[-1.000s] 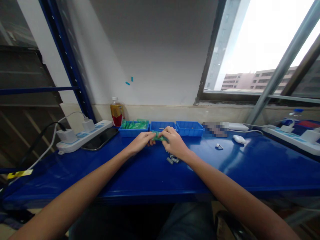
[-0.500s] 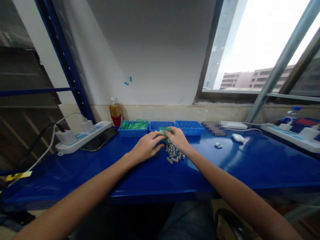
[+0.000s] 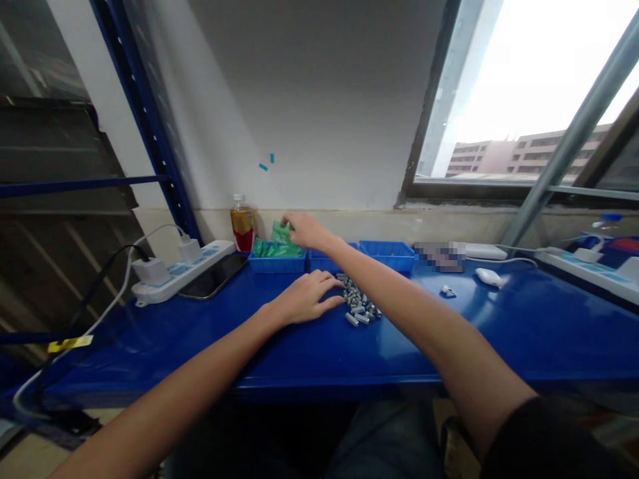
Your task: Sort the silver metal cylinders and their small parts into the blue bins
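Observation:
My right hand (image 3: 304, 229) is closed on a green plastic bag (image 3: 280, 231) and holds it over the left blue bin (image 3: 277, 265). Several more green bags (image 3: 272, 250) lie in that bin. My left hand (image 3: 313, 296) rests on the blue table with its fingers apart, at the left edge of a heap of small silvery metal cylinders (image 3: 355, 303). Part of the heap is hidden behind my right forearm, which crosses over the middle blue bin (image 3: 322, 261).
A third blue bin (image 3: 387, 255) stands to the right. Near the wall is a bottle of amber drink (image 3: 243, 225). A phone (image 3: 213, 278) and a power strip (image 3: 184, 274) lie on the left. On the right are a white earbud (image 3: 448, 291), its case (image 3: 489, 277) and another power strip (image 3: 589, 273).
My right hand has carried the green bag from above the metal heap to the left bin. My left hand has let go of the bag and come down beside the heap.

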`<state>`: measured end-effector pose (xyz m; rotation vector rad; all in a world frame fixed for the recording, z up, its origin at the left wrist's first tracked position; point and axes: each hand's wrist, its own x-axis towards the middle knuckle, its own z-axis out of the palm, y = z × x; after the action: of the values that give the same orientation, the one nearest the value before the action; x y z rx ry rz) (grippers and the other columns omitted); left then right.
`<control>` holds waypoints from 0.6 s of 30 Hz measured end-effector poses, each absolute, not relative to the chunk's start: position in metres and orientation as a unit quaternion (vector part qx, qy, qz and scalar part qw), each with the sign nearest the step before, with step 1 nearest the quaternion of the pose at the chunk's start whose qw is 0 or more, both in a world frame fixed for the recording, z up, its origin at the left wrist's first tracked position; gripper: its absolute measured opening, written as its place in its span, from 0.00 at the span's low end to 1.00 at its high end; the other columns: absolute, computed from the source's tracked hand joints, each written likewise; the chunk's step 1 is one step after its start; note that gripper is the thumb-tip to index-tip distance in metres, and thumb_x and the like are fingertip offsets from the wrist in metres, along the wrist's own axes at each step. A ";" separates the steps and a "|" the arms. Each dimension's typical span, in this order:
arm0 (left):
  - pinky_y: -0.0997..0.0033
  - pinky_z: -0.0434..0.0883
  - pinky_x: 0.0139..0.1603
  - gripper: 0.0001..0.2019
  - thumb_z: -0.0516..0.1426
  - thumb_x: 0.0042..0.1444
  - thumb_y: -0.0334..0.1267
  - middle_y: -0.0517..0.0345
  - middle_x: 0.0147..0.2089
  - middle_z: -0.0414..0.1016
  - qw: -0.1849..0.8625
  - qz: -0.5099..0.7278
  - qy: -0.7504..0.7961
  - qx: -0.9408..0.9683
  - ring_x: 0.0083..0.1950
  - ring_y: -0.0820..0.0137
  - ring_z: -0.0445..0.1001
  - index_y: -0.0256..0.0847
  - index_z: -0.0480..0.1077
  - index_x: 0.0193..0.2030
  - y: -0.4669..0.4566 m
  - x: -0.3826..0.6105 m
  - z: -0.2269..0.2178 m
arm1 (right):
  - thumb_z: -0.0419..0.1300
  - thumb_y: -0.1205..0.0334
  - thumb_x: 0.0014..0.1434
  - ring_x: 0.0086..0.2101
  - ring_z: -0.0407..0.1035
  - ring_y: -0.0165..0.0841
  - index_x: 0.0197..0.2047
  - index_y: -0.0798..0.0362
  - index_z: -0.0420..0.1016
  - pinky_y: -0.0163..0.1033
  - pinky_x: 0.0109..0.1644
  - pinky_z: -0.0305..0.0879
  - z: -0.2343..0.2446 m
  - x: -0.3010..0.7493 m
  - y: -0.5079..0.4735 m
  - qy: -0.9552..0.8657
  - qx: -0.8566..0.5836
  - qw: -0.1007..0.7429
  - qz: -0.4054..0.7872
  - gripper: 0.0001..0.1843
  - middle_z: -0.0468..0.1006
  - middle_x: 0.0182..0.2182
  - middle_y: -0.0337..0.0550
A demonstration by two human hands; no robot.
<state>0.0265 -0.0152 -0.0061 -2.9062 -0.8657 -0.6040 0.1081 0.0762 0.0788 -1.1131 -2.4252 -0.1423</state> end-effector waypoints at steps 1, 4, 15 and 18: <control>0.60 0.65 0.55 0.20 0.48 0.63 0.49 0.49 0.54 0.69 0.020 -0.188 -0.265 -0.945 0.54 0.61 0.67 0.41 0.66 0.55 -0.017 0.028 -0.007 | 0.54 0.74 0.54 0.45 0.70 0.39 0.51 0.57 0.69 0.38 0.45 0.63 0.076 0.099 0.081 -0.888 -0.402 0.212 -0.060 0.21 0.77 0.45 0.52; 0.58 0.63 0.57 0.22 0.48 0.63 0.51 0.49 0.61 0.64 0.012 -0.173 -0.226 -0.958 0.60 0.59 0.63 0.44 0.64 0.58 -0.019 0.030 -0.013 | 0.55 0.73 0.53 0.44 0.71 0.40 0.51 0.54 0.72 0.38 0.44 0.64 0.060 0.082 0.091 -0.903 -0.400 0.143 -0.062 0.21 0.77 0.45 0.51; 0.65 0.65 0.51 0.11 0.53 0.61 0.43 0.52 0.51 0.70 0.016 -0.155 -0.242 -0.958 0.52 0.62 0.68 0.43 0.70 0.46 -0.008 0.027 -0.020 | 0.53 0.66 0.60 0.46 0.70 0.39 0.52 0.60 0.73 0.39 0.50 0.62 0.041 0.104 0.075 -0.904 -0.383 0.186 -0.032 0.17 0.76 0.46 0.54; 0.68 0.65 0.47 0.08 0.52 0.61 0.40 0.54 0.45 0.72 0.007 -0.144 -0.253 -0.957 0.46 0.65 0.70 0.43 0.71 0.42 -0.004 0.026 -0.019 | 0.54 0.64 0.61 0.45 0.69 0.35 0.50 0.60 0.73 0.39 0.52 0.60 0.032 0.141 0.052 -0.888 -0.360 0.283 -0.035 0.16 0.77 0.44 0.52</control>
<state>0.0263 -0.0043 -0.0194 -2.9915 -0.7904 -0.4517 0.1408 0.0518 0.0323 -0.9640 -2.3786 -0.0941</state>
